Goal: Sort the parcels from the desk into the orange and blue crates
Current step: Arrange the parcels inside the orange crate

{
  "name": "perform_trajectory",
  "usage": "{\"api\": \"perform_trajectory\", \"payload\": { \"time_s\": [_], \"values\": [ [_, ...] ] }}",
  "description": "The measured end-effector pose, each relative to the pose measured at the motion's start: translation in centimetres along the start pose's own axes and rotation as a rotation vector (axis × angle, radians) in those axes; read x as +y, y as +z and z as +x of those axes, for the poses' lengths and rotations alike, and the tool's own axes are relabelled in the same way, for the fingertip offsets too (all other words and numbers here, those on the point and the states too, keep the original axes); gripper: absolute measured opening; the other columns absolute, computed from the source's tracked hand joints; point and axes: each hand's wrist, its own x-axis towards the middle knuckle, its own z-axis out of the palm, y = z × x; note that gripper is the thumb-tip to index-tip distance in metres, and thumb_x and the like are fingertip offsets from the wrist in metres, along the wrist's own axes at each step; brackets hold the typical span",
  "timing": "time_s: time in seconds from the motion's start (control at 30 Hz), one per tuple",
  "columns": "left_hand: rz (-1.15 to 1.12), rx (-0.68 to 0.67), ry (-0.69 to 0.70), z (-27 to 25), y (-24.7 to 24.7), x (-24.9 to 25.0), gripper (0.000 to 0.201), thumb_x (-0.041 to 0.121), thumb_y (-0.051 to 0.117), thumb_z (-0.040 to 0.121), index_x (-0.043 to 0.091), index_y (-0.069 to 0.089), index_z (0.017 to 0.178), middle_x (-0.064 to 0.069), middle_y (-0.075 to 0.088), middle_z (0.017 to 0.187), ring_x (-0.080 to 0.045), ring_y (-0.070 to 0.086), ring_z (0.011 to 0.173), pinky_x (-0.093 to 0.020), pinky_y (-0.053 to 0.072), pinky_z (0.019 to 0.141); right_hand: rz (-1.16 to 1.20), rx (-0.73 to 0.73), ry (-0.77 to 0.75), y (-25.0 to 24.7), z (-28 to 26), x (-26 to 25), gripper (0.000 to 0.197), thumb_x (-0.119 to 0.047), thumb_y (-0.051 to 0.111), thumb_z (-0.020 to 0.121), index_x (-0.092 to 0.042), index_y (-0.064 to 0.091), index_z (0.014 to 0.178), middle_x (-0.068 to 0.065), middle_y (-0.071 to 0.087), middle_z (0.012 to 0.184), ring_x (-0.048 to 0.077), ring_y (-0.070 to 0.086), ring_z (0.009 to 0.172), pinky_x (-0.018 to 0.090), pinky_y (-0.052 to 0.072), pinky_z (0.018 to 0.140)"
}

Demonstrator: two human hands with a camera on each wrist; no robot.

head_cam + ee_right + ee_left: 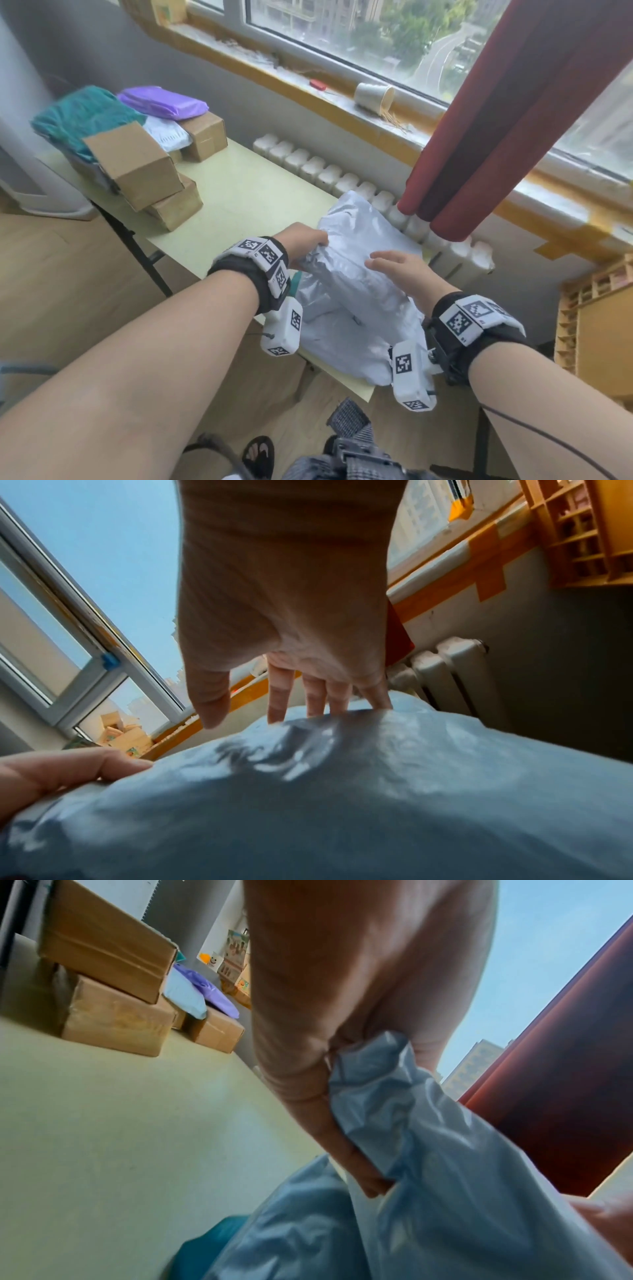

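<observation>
A large grey plastic mailer bag lies at the near right end of the pale desk. My left hand grips a bunched fold of the grey bag at its left edge. My right hand hovers over the top of the bag, fingers straight and spread, fingertips touching the plastic. A second grey bag lies under the first. No crate is in view.
At the desk's far left stand cardboard boxes, a purple mailer, a white mailer and a teal bundle. A radiator, windowsill and red curtain border the right side. A wooden rack stands at right.
</observation>
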Motion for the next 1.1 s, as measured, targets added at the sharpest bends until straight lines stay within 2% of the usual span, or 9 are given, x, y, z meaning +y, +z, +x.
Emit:
{"api": "perform_trajectory", "payload": {
  "time_s": [0.13, 0.3, 0.4, 0.47, 0.6, 0.67, 0.83, 0.97, 1.1],
  "values": [
    [-0.004, 0.059, 0.114, -0.3, -0.2, 2.6, 0.011, 0.014, 0.059, 0.089, 0.013, 0.055, 0.079, -0.014, 0.056, 0.099, -0.030, 0.059, 0.090, -0.050, 0.055, 0.089, -0.034, 0.061, -0.087, -1.3, -0.9, -2.4, 0.049, -0.043, 0.072, 0.086, -0.019, 0.065, 0.128, -0.001, 0.062, 0.129, 0.013, 0.056, 0.109, 0.026, 0.041, 0.086],
    [-0.111, 0.037, 0.195, -1.0, 0.1, 5.9, 0.013, 0.015, 0.057, 0.091, 0.017, 0.053, 0.078, -0.010, 0.059, 0.096, -0.028, 0.060, 0.088, -0.041, 0.059, 0.079, -0.107, 0.120, -0.163, -3.2, -2.4, -5.6, 0.066, -0.052, 0.074, 0.080, -0.017, 0.059, 0.134, 0.003, 0.060, 0.133, 0.010, 0.057, 0.110, 0.025, 0.044, 0.090],
    [-0.262, -0.003, 0.232, -2.1, 0.4, 8.4, 0.016, 0.005, 0.050, 0.092, 0.010, 0.052, 0.076, -0.011, 0.051, 0.075, -0.024, 0.057, 0.067, -0.028, 0.054, 0.049, -0.035, 0.132, -0.212, -4.5, -3.3, -7.2, 0.057, -0.034, 0.076, 0.084, -0.014, 0.055, 0.133, 0.000, 0.062, 0.115, -0.006, 0.062, 0.082, 0.006, 0.044, 0.067],
    [-0.295, -0.016, 0.261, -2.7, 0.5, 10.2, 0.014, 0.005, 0.051, 0.091, 0.006, 0.054, 0.078, -0.013, 0.053, 0.079, -0.027, 0.057, 0.071, -0.033, 0.053, 0.056, -0.111, 0.170, -0.251, -5.2, -3.6, -8.0, 0.071, -0.033, 0.082, 0.078, -0.018, 0.049, 0.139, -0.004, 0.059, 0.118, -0.007, 0.059, 0.084, 0.006, 0.044, 0.061],
    [-0.344, -0.059, 0.329, -3.5, 0.4, 13.6, 0.012, 0.008, 0.053, 0.093, 0.006, 0.055, 0.082, -0.012, 0.055, 0.080, -0.024, 0.058, 0.073, -0.035, 0.054, 0.060, -0.293, 0.268, -0.320, -6.6, -4.1, -9.6, 0.098, -0.036, 0.087, 0.066, -0.026, 0.035, 0.148, -0.005, 0.058, 0.123, 0.011, 0.061, 0.104, 0.026, 0.049, 0.093],
    [-0.368, -0.108, 0.361, -4.0, 0.4, 14.9, 0.010, 0.010, 0.052, 0.095, 0.005, 0.055, 0.086, -0.013, 0.056, 0.084, -0.023, 0.059, 0.073, -0.034, 0.056, 0.060, -0.381, 0.348, -0.355, -7.2, -4.2, -10.4, 0.091, -0.031, 0.084, 0.070, -0.025, 0.035, 0.147, -0.003, 0.056, 0.122, 0.016, 0.056, 0.106, 0.033, 0.046, 0.098],
    [-0.363, -0.170, 0.404, -4.7, 0.4, 16.4, 0.014, 0.012, 0.051, 0.097, 0.001, 0.053, 0.106, -0.016, 0.057, 0.095, -0.023, 0.061, 0.080, -0.032, 0.059, 0.059, -0.429, 0.530, -0.390, -8.0, -3.7, -11.0, 0.038, -0.021, 0.064, 0.085, -0.029, 0.057, 0.121, -0.003, 0.066, 0.099, 0.023, 0.061, 0.094, 0.034, 0.049, 0.082],
    [-0.417, -0.203, 0.408, -4.8, 0.5, 16.2, 0.021, 0.016, 0.050, 0.100, -0.001, 0.055, 0.111, -0.016, 0.062, 0.094, -0.024, 0.064, 0.079, -0.032, 0.060, 0.059, -0.385, 0.561, -0.421, -8.4, -3.2, -10.9, 0.029, -0.012, 0.052, 0.090, -0.027, 0.061, 0.114, -0.004, 0.062, 0.093, 0.023, 0.055, 0.087, 0.030, 0.038, 0.075],
    [-0.378, -0.200, 0.454, -4.5, 0.3, 15.9, 0.034, 0.028, 0.043, 0.103, 0.000, 0.059, 0.113, -0.017, 0.070, 0.099, -0.024, 0.069, 0.082, -0.029, 0.060, 0.063, -0.260, 0.670, -0.423, -8.9, -2.8, -11.0, 0.033, -0.001, 0.046, 0.086, -0.025, 0.063, 0.101, 0.001, 0.064, 0.091, 0.027, 0.056, 0.088, 0.032, 0.040, 0.074]
  ]
}}
